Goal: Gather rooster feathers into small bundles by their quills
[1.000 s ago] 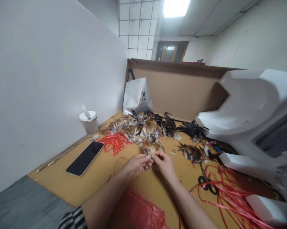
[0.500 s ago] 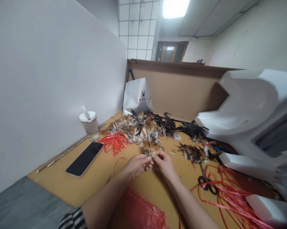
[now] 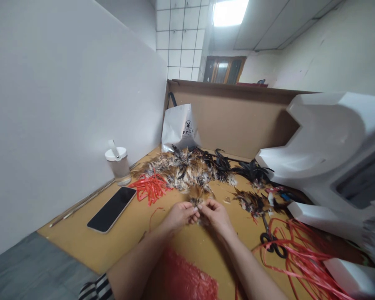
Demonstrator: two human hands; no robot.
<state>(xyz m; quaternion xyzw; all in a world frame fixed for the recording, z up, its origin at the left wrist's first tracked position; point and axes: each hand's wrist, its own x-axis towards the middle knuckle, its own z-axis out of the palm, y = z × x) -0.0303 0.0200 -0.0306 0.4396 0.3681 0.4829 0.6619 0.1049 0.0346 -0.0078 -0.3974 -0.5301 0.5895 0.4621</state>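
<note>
My left hand (image 3: 183,215) and my right hand (image 3: 214,213) meet at the middle of the table, each closed in a pinch on a small bunch of brown feathers (image 3: 199,193). The feather tips fan out away from me, above the fingertips; the lower ends are mostly hidden by my fingers. Just beyond lies a large pile of brown, white and black feathers (image 3: 187,168). Left of it is a heap of cut red plastic strips (image 3: 151,188). Another feather clump (image 3: 252,201) rests to the right of my hands.
A phone (image 3: 111,209) and a lidded cup (image 3: 117,166) stand at left. Black-handled scissors (image 3: 273,245) lie at right beside long red strips (image 3: 302,250). White foam pieces (image 3: 324,137) fill the right side. A silvery bag (image 3: 178,127) leans at the back; red plastic (image 3: 190,277) lies in front.
My two hands stay together on the feather bunch, with only slight finger movement. The whole view has shifted a little.
</note>
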